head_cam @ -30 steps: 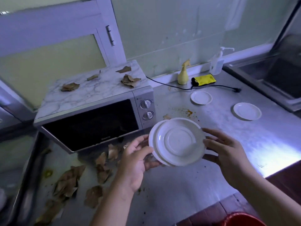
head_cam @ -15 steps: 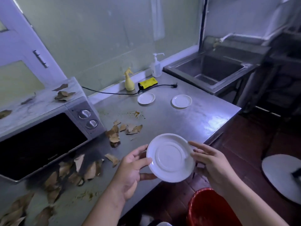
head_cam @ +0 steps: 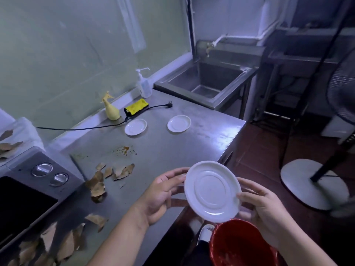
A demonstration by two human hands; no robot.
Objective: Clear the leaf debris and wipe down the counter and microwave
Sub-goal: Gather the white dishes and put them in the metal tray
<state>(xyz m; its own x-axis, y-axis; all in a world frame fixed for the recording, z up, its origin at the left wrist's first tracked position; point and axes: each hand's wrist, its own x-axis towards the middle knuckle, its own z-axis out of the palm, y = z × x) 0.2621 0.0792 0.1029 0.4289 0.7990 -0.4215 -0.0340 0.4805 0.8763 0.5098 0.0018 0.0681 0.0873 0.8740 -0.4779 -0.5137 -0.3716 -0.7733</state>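
I hold a white saucer [head_cam: 212, 191] tilted on edge, its underside facing me, above a red bucket [head_cam: 242, 244] on the floor. My left hand [head_cam: 163, 194] grips its left rim and my right hand [head_cam: 263, 206] its right rim. Dry brown leaves [head_cam: 113, 172] lie on the steel counter [head_cam: 172, 148] beside the microwave [head_cam: 28, 191]; more leaves [head_cam: 48, 244] are scattered in front of its door and on its top [head_cam: 7, 145]. A brown stain [head_cam: 124, 149] marks the counter.
Two white saucers [head_cam: 135, 126] [head_cam: 179, 123] rest near the back of the counter, with a yellow spray bottle [head_cam: 110, 107], a yellow cloth [head_cam: 136, 107], a pump bottle [head_cam: 144, 85] and a black cord [head_cam: 96, 127]. A steel sink [head_cam: 207, 81] stands beyond; a fan base [head_cam: 313, 183] is on the floor at right.
The view has swung right, away from the microwave toward the sink. Both hands have carried the saucer off the counter's edge to above the red bucket.
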